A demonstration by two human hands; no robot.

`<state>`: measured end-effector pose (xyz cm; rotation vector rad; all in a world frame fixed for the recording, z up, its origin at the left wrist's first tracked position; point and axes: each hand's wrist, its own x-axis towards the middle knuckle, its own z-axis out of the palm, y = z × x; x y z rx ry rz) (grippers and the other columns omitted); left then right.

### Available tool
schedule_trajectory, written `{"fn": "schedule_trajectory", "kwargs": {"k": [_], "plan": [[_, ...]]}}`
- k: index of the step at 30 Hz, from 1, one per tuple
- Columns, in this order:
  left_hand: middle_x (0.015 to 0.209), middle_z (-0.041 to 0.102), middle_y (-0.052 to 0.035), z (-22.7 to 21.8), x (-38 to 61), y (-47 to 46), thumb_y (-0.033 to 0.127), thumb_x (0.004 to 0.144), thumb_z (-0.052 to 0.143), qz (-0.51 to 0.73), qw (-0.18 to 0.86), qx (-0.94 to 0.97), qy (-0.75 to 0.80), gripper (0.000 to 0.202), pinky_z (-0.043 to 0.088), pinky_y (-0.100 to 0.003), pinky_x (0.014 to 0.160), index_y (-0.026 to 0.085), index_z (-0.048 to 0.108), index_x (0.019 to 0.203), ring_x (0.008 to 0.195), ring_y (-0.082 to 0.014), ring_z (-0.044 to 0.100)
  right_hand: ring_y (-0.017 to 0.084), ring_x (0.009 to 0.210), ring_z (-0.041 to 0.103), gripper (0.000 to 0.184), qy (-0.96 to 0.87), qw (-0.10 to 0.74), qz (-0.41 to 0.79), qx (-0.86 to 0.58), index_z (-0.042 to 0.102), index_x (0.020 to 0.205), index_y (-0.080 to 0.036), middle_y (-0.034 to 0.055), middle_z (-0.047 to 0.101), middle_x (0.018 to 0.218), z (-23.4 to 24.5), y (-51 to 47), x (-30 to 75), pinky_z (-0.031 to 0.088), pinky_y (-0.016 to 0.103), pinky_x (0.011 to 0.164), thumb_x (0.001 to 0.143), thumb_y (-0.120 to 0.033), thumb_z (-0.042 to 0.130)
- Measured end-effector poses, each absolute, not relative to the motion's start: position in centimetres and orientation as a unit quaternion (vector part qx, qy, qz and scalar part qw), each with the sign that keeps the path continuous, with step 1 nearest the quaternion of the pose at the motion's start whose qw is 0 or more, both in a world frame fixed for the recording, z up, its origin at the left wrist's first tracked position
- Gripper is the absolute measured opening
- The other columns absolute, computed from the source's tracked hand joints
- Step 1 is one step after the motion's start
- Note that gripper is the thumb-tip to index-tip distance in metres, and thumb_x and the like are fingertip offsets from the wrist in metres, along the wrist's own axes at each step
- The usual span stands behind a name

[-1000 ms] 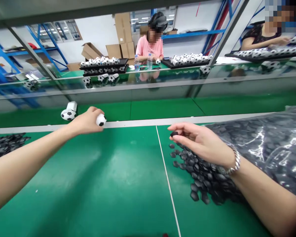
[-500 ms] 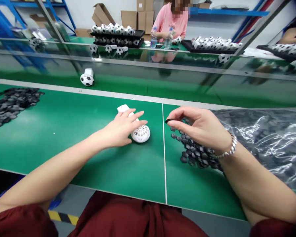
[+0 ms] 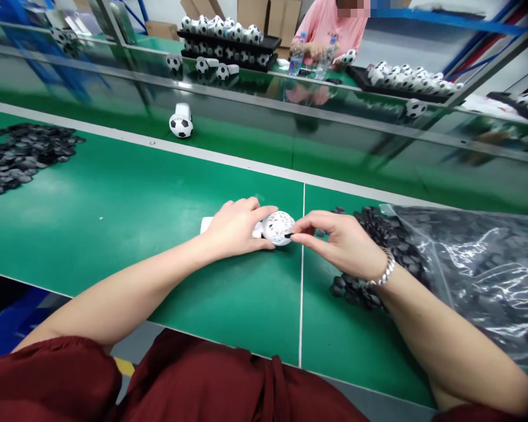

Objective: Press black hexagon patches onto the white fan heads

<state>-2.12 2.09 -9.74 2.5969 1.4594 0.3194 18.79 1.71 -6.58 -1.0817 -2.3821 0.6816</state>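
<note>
White grille-headed unit [image 3: 278, 225] lies on the green bench [image 3: 136, 193] in front of the wearer, between the two hands, just left of the white seam [image 3: 301, 293]. Long axis runs roughly left-right: handle end pokes out on the left, round head at the right, openwork side up. Left hand [image 3: 233, 230] is palm down over the handle, covering most of it, index finger and thumb parted around the neck side of the head; how hard it grips, can't tell. Right hand [image 3: 347, 243] comes at the head from the right, thumb and fingertips pinching one small black piece [image 3: 288, 235] at the head's near right edge. Key relation: left hand is nearer the unit overall, right is nearer that edge; black piece overlaps the rim in view, contact or seating can't be told. Further right, loose black pieces [image 3: 385, 234] lie partly behind the right hand, beside a clear plastic bag [image 3: 488, 269] of dark contents. Second black heap [image 3: 24, 155] sits well apart, far left. Beyond the pale strip [image 3: 211, 153], one unit with black patches [image 3: 181, 124] lies ball end toward the wearer.
</note>
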Motion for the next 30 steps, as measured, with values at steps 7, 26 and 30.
{"fn": "schedule_trajectory", "kwargs": {"k": [7,26,30], "plan": [[0.113,0.055,-0.0055,-9.7,-2.2,1.9,0.059,0.071,0.055,0.116,0.111,0.872,0.463,0.067,0.039,-0.035,0.079,0.023,0.041,0.127,0.104,-0.0235,0.051,0.015,0.076,0.055,0.005,-0.885,0.221,0.194,-0.36,0.063,0.077,-0.018,0.0046,0.058,0.08,-7.9,1.3,17.9,0.046,0.03,0.069,0.077,-0.022,0.059],[0.107,0.061,-0.0041,-9.5,-2.1,1.9,0.06,0.074,0.05,0.114,0.106,0.865,0.477,0.062,0.039,-0.036,0.074,0.025,0.044,0.125,0.093,-0.0247,0.055,0.023,0.102,0.048,0.045,-0.847,0.262,0.207,-0.415,0.045,0.108,-0.02,0.0109,0.05,0.111,-9.1,1.7,17.4,0.048,0.039,0.079,0.069,-0.029,0.065],[0.106,0.062,-0.0041,-9.4,-2.0,1.9,0.062,0.074,0.049,0.111,0.111,0.862,0.481,0.062,0.038,-0.036,0.074,0.025,0.044,0.124,0.093,-0.0248,0.056,0.025,0.112,0.047,0.058,-0.846,0.254,0.238,-0.405,0.035,0.126,-0.021,0.012,0.046,0.126,-9.5,1.7,17.3,0.045,0.044,0.088,0.074,-0.031,0.059]]}}
